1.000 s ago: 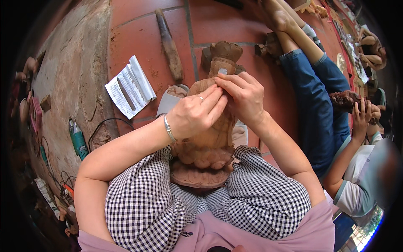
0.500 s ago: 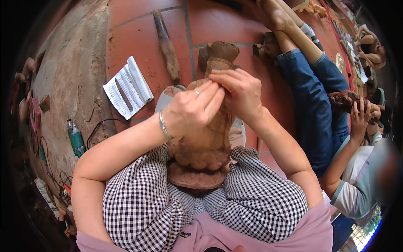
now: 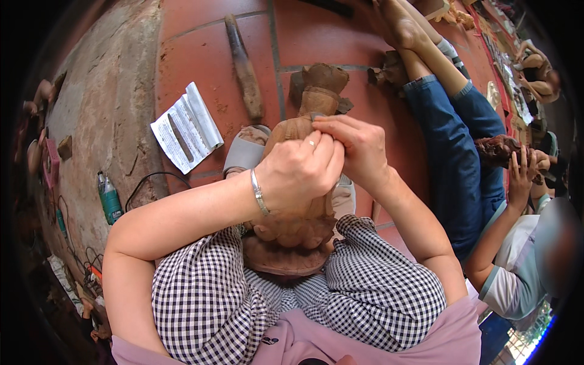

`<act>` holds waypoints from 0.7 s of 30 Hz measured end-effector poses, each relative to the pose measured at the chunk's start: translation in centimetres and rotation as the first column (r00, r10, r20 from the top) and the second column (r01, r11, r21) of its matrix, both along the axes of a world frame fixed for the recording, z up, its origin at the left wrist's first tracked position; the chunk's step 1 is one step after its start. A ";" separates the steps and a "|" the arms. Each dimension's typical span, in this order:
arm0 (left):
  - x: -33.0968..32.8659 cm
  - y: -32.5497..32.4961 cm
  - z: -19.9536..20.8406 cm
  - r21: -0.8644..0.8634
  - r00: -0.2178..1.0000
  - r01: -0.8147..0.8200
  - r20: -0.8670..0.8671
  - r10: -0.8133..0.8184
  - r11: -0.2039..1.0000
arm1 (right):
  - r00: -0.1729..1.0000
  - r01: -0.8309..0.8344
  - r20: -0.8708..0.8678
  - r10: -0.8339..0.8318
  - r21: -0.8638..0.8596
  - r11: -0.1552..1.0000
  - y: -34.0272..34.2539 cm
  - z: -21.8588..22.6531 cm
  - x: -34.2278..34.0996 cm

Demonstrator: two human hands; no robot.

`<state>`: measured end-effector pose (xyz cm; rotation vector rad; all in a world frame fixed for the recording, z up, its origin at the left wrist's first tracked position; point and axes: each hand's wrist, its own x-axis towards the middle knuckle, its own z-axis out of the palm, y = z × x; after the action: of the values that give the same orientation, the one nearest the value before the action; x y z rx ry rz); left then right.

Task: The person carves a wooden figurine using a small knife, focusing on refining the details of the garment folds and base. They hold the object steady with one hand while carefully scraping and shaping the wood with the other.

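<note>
A brown wooden carving (image 3: 289, 232) leans between my knees, its broad, lumpy base close to my body and its narrow, flared end (image 3: 325, 78) pointing away. Over its middle my two hands meet. My right hand (image 3: 359, 145) pinches a small dark grey piece, which looks like folded sandpaper (image 3: 315, 116), against the wood. My left hand (image 3: 301, 167) is closed beside it, fingers bent and pressed against the right hand's fingers. What the left fingertips grip is hidden beneath them. Under the hands, part of the carving's surface is covered.
On the red tiles lie a wooden mallet-like stick (image 3: 244, 70) and a white printed sheet (image 3: 187, 131) with a dark strip on it. A green power tool (image 3: 109, 199) with a cord is at left. At right a co-worker's legs (image 3: 453, 152) stretch out, their hands holding a dark carving (image 3: 496, 149).
Both my hands have slid toward me and slightly right along the carving, the left one most. More of the carving's far end now shows.
</note>
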<state>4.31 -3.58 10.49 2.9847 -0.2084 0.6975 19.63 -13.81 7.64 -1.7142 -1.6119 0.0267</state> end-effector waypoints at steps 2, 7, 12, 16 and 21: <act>0.9 0.1 0.4 -0.009 0.998 -0.034 -0.048 0.034 0.999 | 0.999 0.016 0.030 -0.017 0.022 1.000 0.8 0.4 0.6; 0.9 -1.4 0.0 0.137 1.000 -0.003 -0.022 0.007 0.991 | 0.999 0.027 0.037 -0.027 0.007 1.000 -0.9 -0.4 -0.2; 1.9 -1.3 -0.7 0.234 0.999 -0.028 0.034 0.020 0.972 | 0.997 0.053 0.058 -0.055 0.027 0.998 -0.5 -0.1 0.4; 1.5 -2.1 0.0 0.163 0.999 -0.034 -0.017 0.037 0.986 | 1.000 0.001 -0.003 -0.001 -0.038 0.999 -1.1 0.1 0.4; 2.2 -1.8 -1.1 0.200 0.997 -0.041 0.070 0.028 0.979 | 0.998 0.064 0.017 -0.065 0.051 0.997 -0.7 -0.8 0.5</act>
<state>6.46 -5.35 9.35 3.1659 -0.2457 0.8278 20.12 -14.51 6.87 -1.7320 -1.5568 -0.0613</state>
